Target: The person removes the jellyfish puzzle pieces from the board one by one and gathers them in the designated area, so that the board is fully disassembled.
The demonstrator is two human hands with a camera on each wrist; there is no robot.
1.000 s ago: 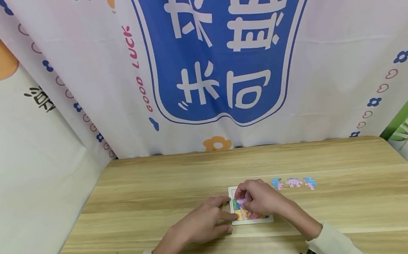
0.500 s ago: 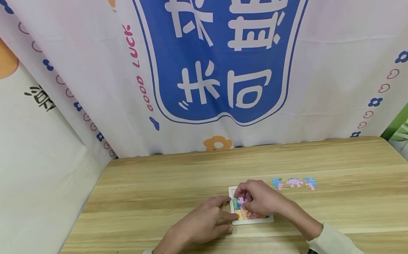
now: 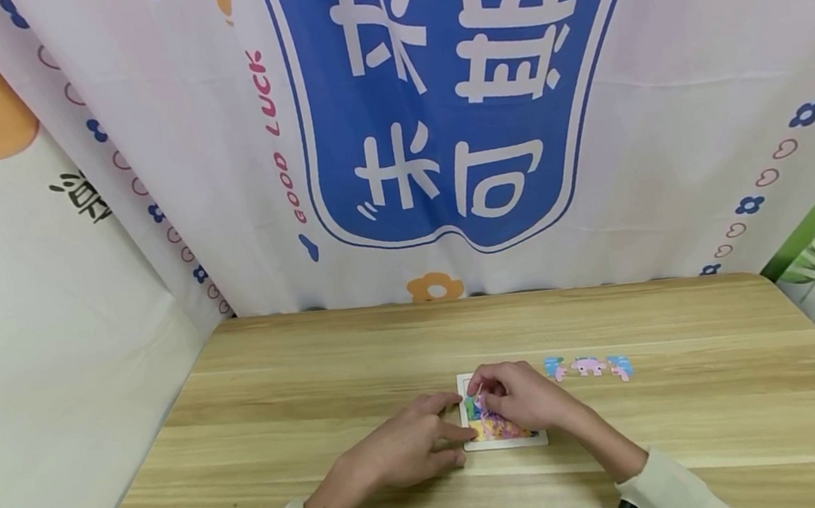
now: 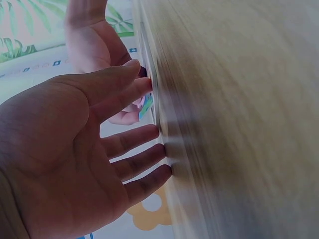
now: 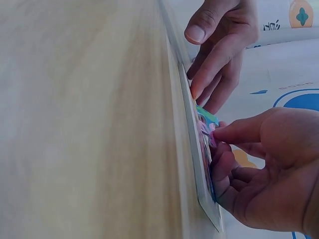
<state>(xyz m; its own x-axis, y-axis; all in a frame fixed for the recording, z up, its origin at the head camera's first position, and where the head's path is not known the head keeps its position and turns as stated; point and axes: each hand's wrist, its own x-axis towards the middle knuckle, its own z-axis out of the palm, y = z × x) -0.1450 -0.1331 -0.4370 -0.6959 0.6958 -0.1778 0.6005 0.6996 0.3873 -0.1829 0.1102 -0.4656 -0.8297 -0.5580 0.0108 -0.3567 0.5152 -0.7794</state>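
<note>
A small jigsaw puzzle in a white-rimmed tray (image 3: 506, 445) lies flat on the table, its lower part filled with yellow and pink pieces. My left hand (image 3: 417, 444) comes in from the left, fingers spread and nearly straight. Its index fingertip presses on the tray's left rim, while other fingertips rest at the tray's side and on the tabletop. Over the tray, my right hand (image 3: 523, 396) pinches a pink puzzle piece (image 5: 213, 141) between thumb and fingers, close to the picture. Beside that piece, a green and blue piece (image 5: 207, 115) shows in the right wrist view. The right hand covers much of the puzzle.
Three loose puzzle pieces lie in a row right of the tray: a blue and pink one (image 3: 554, 368), a pink one (image 3: 588, 366) and another blue and pink one (image 3: 620, 366). The wooden table (image 3: 300, 375) ends at a printed cloth (image 3: 627, 195) behind.
My right fingers have shifted slightly over the tray, and the pink piece has tipped so less of its face shows. The left hand has stayed in place.
</note>
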